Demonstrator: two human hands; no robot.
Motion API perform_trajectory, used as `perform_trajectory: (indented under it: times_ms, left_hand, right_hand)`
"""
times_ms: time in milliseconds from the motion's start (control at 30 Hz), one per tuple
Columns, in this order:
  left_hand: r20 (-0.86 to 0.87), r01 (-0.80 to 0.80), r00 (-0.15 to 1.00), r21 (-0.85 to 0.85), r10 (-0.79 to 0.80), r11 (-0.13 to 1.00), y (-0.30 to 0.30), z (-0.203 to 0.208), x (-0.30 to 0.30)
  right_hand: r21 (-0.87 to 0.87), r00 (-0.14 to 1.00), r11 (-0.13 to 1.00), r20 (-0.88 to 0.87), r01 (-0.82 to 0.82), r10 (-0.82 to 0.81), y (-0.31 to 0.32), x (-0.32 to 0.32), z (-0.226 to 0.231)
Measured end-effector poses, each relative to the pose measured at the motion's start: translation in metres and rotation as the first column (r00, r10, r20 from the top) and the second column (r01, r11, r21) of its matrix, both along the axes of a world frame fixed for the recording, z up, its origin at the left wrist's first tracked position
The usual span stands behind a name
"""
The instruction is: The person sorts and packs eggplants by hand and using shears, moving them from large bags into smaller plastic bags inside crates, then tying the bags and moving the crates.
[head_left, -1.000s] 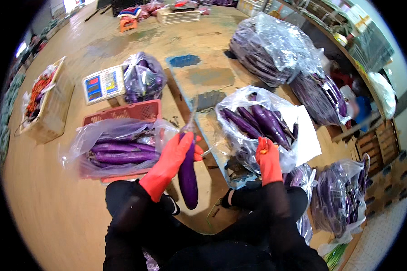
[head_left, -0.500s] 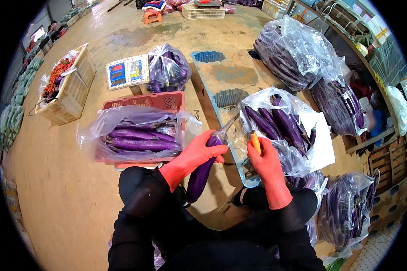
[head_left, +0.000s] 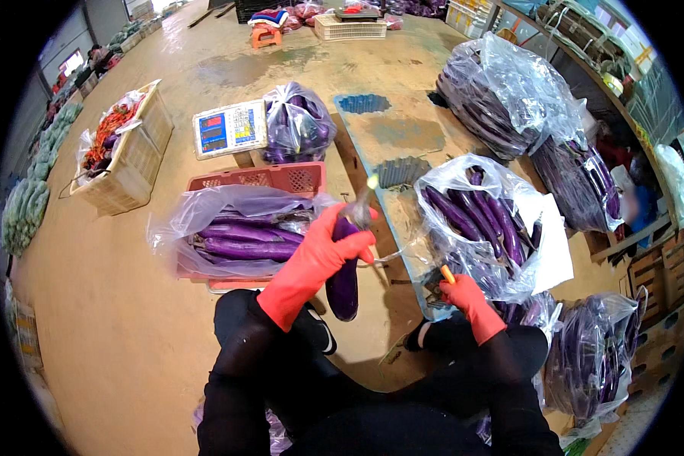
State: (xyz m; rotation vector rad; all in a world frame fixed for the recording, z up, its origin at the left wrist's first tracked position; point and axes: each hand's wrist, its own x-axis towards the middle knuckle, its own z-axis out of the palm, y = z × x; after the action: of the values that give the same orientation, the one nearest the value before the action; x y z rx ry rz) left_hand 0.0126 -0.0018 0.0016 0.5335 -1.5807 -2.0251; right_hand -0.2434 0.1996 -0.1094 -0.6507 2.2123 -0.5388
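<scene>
My left hand [head_left: 315,247], in a red rubber glove, is closed around a long purple eggplant [head_left: 343,289]. The eggplant hangs at a slant over the floor, its stem pointing up and ending in a pale, cut-looking tip. Lower right, my gloved right hand [head_left: 473,305] grips a small knife by its orange handle [head_left: 448,274]; the blade cannot be made out. Left of my left hand, eggplants [head_left: 247,248] lie in a plastic-lined red crate [head_left: 300,177]. Beyond my right hand, an open clear bag [head_left: 447,237] holds more eggplants [head_left: 475,216].
A blue-edged board [head_left: 403,137] with holes runs away from me between crate and bag. Behind the crate stand a scale display [head_left: 230,131] and a tied eggplant bag [head_left: 299,125]. Large eggplant bags [head_left: 501,95] line the right; a cream crate [head_left: 133,163] stands left.
The eggplant's stem now looks shorter, with a pale tip. My right hand has drawn down and to the right with the knife, away from the eggplant. The view has shifted slightly.
</scene>
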Motion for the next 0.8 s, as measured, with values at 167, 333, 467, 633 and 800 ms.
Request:
perform_trajectory:
  times_ms: [167, 333, 467, 633, 800]
  left_hand:
    - [-0.056, -0.139, 0.987, 0.130, 0.147, 0.982, 0.005, -0.013, -0.006]
    - [-0.145, -0.259, 0.914, 0.512, 0.380, 0.819, 0.009, -0.026, -0.020]
    - [0.020, -0.658, 0.681, -0.421, 0.732, 0.624, -0.014, -0.042, 0.012]
    - [-0.124, -0.240, 0.112, -0.966, 0.986, -0.094, -0.065, 0.003, 0.131]
    - [0.066, -0.012, -0.279, -0.998, 0.958, 0.065, -0.081, -0.019, 0.187]
  right_hand:
    - [-0.438, 0.862, 0.880, 0.502, 0.182, 0.072, -0.027, 0.071, 0.033]
    - [-0.483, 0.737, 0.872, 0.561, -0.078, 0.377, -0.028, 0.109, 0.060]
    - [-0.418, 0.575, 0.897, 0.703, -0.143, 0.419, -0.050, 0.131, 0.085]
    - [-0.384, 0.448, 0.917, 0.842, 0.105, 0.301, -0.071, 0.127, 0.109]
    - [-0.415, 0.331, 0.892, 0.829, -0.177, 0.451, -0.141, 0.137, 0.086]
